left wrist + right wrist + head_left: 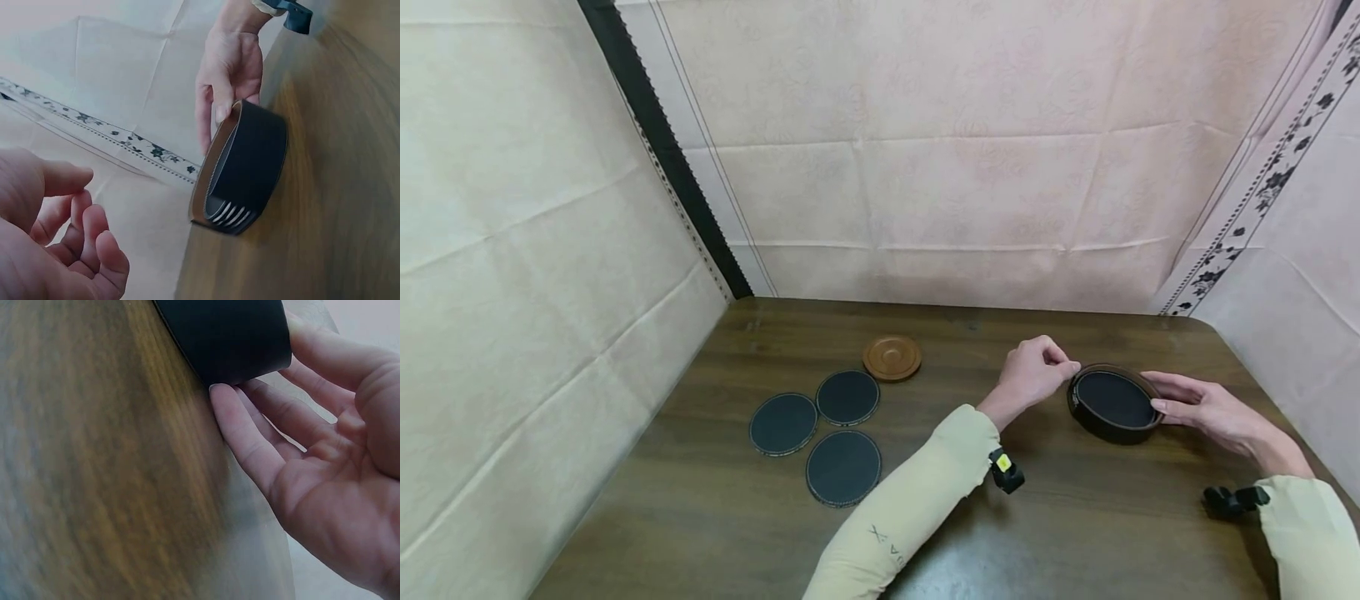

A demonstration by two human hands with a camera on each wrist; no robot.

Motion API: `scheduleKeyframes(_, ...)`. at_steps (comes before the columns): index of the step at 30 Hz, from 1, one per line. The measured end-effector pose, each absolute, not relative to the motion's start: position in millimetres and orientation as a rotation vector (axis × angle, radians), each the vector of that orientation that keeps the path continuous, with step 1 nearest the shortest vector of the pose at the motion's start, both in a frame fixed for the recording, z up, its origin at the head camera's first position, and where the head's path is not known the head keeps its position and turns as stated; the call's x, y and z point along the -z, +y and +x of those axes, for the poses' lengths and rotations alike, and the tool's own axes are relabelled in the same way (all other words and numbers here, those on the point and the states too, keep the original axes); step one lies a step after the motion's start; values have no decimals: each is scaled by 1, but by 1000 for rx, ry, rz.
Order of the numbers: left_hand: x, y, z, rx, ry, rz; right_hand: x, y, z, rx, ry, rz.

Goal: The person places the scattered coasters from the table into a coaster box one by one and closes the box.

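Observation:
A round black coaster holder (1115, 421) with a brown inner wall stands at the right of the table, a dark disc lying inside it. My right hand (1221, 417) grips its right side, thumb over the rim and fingers along the outer wall. The right wrist view shows those fingertips low on the black holder (228, 337). At the opposite side, my left hand (1033, 375) has its fingertips close to the rim. In the left wrist view, that hand is curled, thumb against index finger, with nothing visible between them, apart from the holder (253, 159). Pale stripes mark the holder's wall.
Three dark round coasters (847, 468) with stitched edges lie left of my left forearm. Behind them is a brown round disc (892, 358) with raised rings. Pale cloth (925, 200) hangs around the back and sides of the wooden table (700, 500).

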State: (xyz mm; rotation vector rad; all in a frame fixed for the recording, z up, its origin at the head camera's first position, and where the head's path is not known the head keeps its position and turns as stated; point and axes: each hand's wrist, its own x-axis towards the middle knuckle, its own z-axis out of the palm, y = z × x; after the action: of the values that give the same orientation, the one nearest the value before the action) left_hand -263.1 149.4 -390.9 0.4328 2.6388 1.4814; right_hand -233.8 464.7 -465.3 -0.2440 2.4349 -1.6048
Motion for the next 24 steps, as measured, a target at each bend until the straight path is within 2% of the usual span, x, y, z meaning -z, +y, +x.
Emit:
scheduleKeyframes(9,386,112,-260,-1256,2652,699,463,464,-233,1597,2436,-209)
scheduleKeyframes(24,384,51,-254,-1103,2744,820,463,462,-233,1620,2422,-231)
